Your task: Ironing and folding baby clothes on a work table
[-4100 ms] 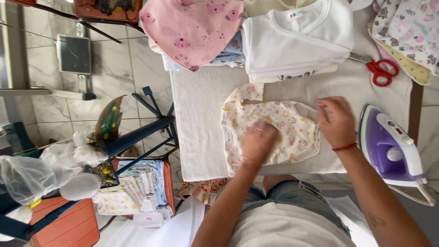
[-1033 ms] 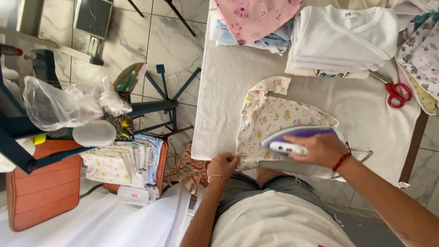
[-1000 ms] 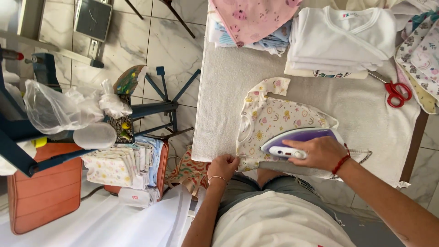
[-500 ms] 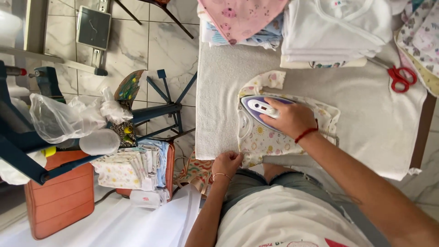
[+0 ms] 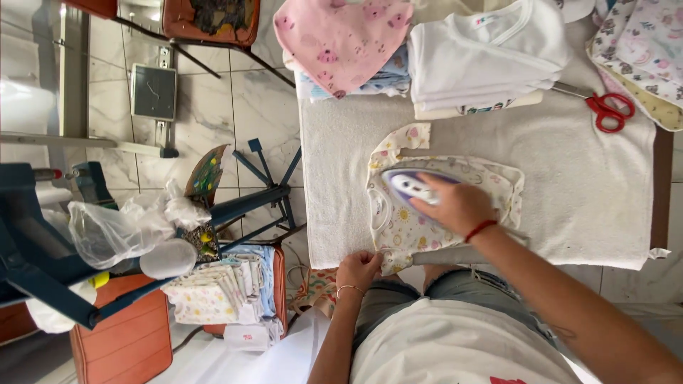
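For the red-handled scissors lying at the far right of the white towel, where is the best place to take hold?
Probably the red-handled scissors are best taken by the two red loops, coming from the table's right edge. The loops lie flat on the white towel facing that side, while the blade end runs under the folded white garments.

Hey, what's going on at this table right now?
A person is ironing. The right hand grips a purple and white iron resting on a small patterned baby garment spread on the towel-covered table. The left hand pinches the garment's near edge. Folded clothes and red scissors lie at the far side.
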